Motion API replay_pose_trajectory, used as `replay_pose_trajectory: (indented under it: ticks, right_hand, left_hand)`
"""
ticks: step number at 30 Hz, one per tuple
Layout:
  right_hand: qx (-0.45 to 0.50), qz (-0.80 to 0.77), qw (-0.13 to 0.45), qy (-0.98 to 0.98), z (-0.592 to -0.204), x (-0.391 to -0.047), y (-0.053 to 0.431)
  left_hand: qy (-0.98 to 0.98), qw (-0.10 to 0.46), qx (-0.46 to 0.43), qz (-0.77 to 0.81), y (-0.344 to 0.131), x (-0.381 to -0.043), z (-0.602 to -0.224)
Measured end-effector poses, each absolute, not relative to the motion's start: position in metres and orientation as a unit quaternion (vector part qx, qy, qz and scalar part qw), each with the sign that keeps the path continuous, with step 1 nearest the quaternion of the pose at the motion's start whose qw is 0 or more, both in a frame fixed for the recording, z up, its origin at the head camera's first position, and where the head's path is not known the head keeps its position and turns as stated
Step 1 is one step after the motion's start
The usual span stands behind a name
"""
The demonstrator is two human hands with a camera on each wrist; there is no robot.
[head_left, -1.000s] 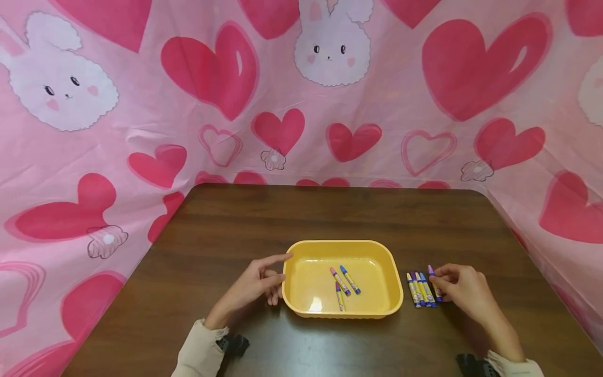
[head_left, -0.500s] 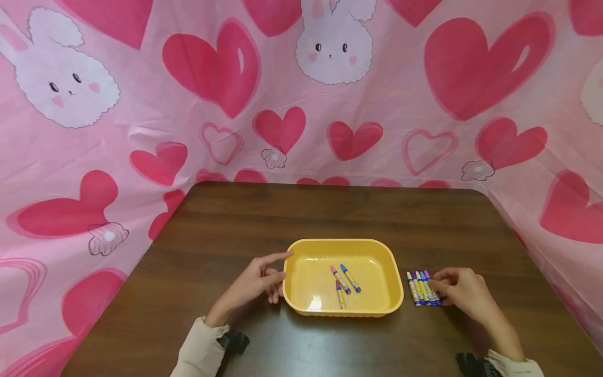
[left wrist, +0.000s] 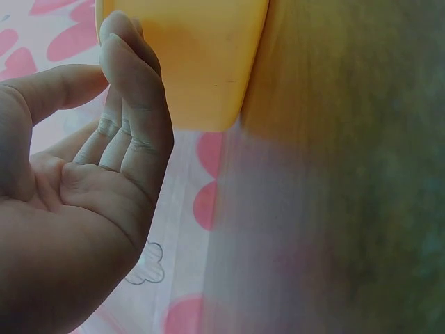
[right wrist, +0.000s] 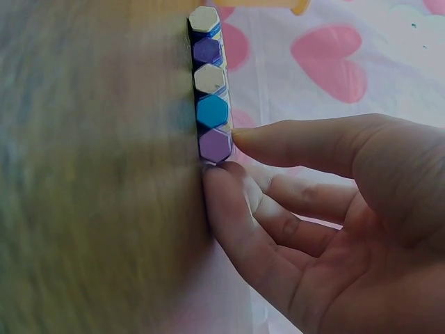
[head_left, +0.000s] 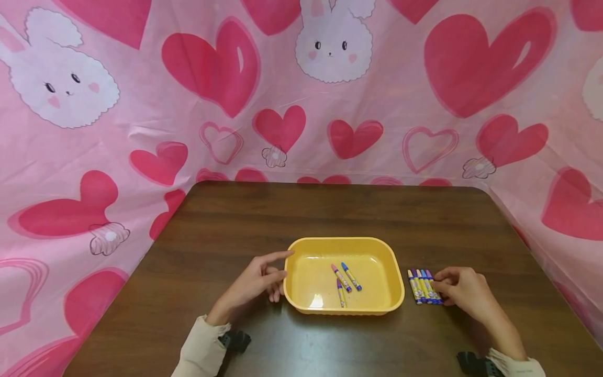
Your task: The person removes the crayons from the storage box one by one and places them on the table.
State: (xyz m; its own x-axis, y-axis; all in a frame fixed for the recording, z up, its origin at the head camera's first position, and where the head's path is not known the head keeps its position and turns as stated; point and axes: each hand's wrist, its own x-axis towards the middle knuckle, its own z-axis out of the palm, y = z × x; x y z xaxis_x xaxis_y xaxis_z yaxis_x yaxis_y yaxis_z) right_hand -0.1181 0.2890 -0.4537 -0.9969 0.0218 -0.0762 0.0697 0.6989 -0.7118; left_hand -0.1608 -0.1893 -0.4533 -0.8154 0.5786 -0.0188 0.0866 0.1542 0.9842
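Observation:
Several crayons (head_left: 421, 287) with yellow wrappers lie side by side in a row on the table, right of the yellow tray (head_left: 301, 312). My right hand (head_left: 471, 293) is at the right end of this row. Its thumb and index finger pinch the lilac crayon (right wrist: 215, 145), which lies against the blue crayon (right wrist: 212, 111). My left hand (head_left: 252, 283) touches the tray's left side, with the index finger straight at the rim and the thumb near the wall. Inside the tray are a pink crayon (head_left: 341, 277), a blue crayon (head_left: 351, 276) and a purple crayon (head_left: 341, 294).
The dark wooden table (head_left: 235, 220) has rounded far corners. A pink cloth (head_left: 301, 120) with hearts and rabbits hangs behind it and along both sides. Each wrist wears a black strap (head_left: 235, 341).
My right hand has brought the lilac crayon down and left into line with the row, its tip now level with the others. The left hand and tray have hardly moved.

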Motion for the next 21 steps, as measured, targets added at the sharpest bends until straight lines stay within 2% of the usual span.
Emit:
replay_pose_trajectory:
  ticks: [13, 21]
  right_hand:
    - [0.009, -0.356, 0.011, 0.934, -0.4534, -0.1178, 0.2884]
    - [-0.017, -0.292, -0.089, 0.952, -0.4484, -0.1168, 0.2909]
  left_hand:
    - [0.731, 0.202, 0.226, 0.611, -0.1901, -0.1606, -0.4531]
    - [0.725, 0.201, 0.227, 0.618, -0.1881, -0.1595, -0.4516]
